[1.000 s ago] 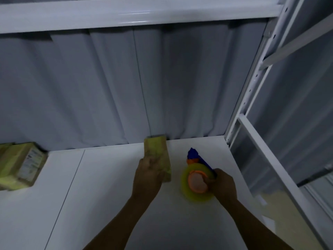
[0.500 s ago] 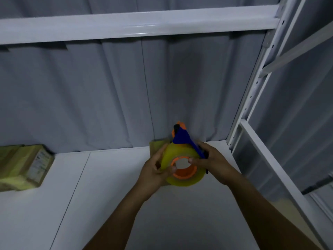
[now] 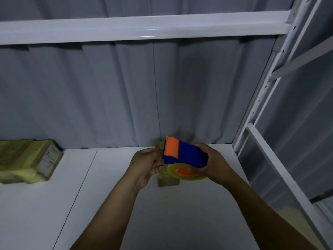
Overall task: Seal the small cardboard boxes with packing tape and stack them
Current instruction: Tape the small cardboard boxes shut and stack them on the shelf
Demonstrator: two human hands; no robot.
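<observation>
The small cardboard box (image 3: 168,181) lies flat on the white shelf (image 3: 108,204), directly beneath both hands, its long axis running away from the person. Just above it, the right hand (image 3: 214,163) wraps the tape dispenser (image 3: 185,156), whose orange end points left. The left hand (image 3: 146,163) meets that end with fingers curled; whether it pinches tape, I cannot tell.

White shelf board (image 3: 54,204) open from 6 through 8 o'clock. Stacked brown cardboard boxes (image 3: 30,161) block 9. Grey pleated curtain (image 3: 108,96) closes 12. White perforated steel upright (image 3: 252,114) bars 2. White steel crossbeam (image 3: 144,29) overhead.
</observation>
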